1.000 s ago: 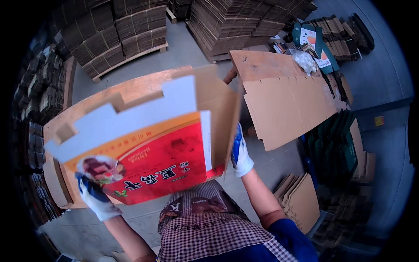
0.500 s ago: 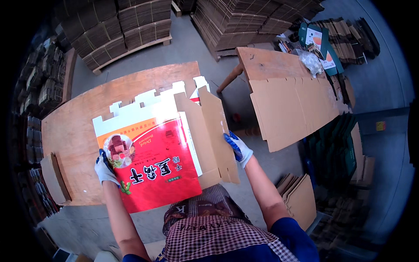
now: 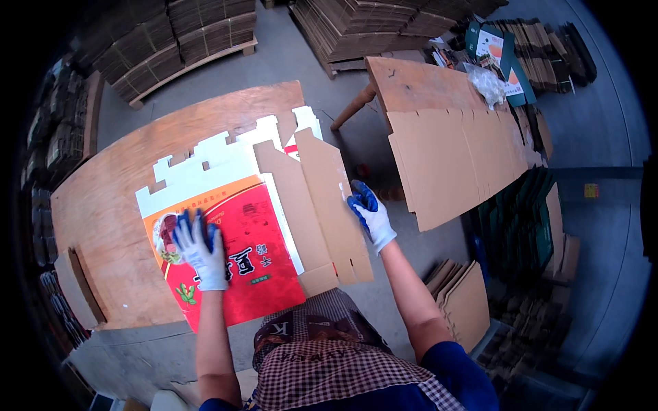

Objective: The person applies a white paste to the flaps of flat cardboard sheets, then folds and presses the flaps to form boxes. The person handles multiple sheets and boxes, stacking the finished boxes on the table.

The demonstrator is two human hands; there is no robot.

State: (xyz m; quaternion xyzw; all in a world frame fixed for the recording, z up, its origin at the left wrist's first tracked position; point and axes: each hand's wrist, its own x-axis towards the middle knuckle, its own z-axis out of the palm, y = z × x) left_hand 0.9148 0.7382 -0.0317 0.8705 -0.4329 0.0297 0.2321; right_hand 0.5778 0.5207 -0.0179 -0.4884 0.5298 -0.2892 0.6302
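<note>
A flat box blank with a red and orange printed face [image 3: 257, 212] and white tabbed edges lies on the wooden table in front of me. My left hand [image 3: 202, 250], in a white glove with blue coating, rests flat on that face with its fingers spread. Along the blank's right side runs a plain brown cardboard flap [image 3: 332, 212]. My right hand [image 3: 372, 218], gloved the same way, is at the flap's outer edge, its fingers loosely bent and apart. The left palm hides part of the printed picture.
Bare wood shows on the table [image 3: 103, 205] left of the blank, with a small brown cardboard piece [image 3: 81, 288] at its edge. A second table [image 3: 418, 85] on the right bears a brown sheet [image 3: 459, 164] and a clear plastic bag [image 3: 486, 85]. Bundled cardboard stacks [image 3: 192, 41] stand behind.
My left hand has moved from the blank's left edge onto its printed face and spread out. The brown flap looks lower, and my right hand's fingers have loosened at its edge.
</note>
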